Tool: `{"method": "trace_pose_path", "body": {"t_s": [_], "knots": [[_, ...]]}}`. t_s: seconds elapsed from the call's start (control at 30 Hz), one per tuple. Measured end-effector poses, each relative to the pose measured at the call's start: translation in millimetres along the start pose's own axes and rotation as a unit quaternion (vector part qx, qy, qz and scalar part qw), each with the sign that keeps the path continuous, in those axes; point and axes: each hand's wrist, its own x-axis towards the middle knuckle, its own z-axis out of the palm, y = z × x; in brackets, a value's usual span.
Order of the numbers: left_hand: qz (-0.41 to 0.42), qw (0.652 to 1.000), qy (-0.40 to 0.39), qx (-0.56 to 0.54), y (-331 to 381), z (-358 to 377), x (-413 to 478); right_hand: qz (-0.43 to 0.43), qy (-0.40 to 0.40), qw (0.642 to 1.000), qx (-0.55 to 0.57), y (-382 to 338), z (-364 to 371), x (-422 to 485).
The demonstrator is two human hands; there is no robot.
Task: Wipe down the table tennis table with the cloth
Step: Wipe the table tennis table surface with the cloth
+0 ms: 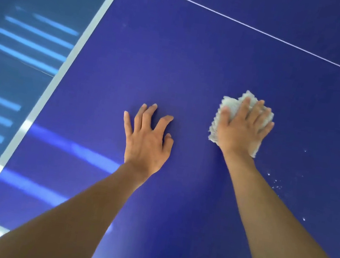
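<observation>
Blue floor streaked with light runs along the left of the dark blue table tennis table (196,56) with its white edge band. Her right hand (243,128) lies flat with straight fingers, pressing a folded pale fluffy cloth (229,106) onto the top. White specks (277,185) lie just right of that forearm, likely the next patch. Her left hand (148,139), holding nothing, props on spread fingertips; contact is hard to confirm.

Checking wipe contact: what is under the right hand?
A white cloth lies under the right hand, pressed on the blue table tennis table. The surface beneath the cloth is covered, so dirt there cannot be seen.
</observation>
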Motion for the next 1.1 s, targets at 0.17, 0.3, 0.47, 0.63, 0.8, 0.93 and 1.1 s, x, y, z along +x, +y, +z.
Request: {"method": "trace_pose_path", "body": {"t_s": [0.17,0.3,0.47,0.63,0.8,0.93,1.1], "knots": [[-0.028,0.999,-0.015,0.041,7,15,11,-0.267,0.012,0.963,-0.038,-11,9,-16],[-0.032,0.998,-0.005,0.044,7,15,12,-0.309,0.0,0.949,-0.052,61,0,-18],[-0.029,0.998,-0.013,0.063,10,17,14,-0.102,-0.007,0.994,-0.048,74,-28,86],[-0.026,0.997,-0.003,0.07,10,17,16,-0.074,0.005,0.997,-0.016,-12,-28,133],[-0.032,0.997,-0.006,0.066,12,14,16,-0.459,-0.018,0.885,-0.069,-26,-10,71],[-0.032,0.997,-0.008,0.071,13,15,18,-0.411,-0.011,0.909,-0.074,29,-28,131],[-0.031,0.996,-0.012,0.077,11,17,18,-0.077,0.016,0.997,0.006,-2,-44,223]]}}
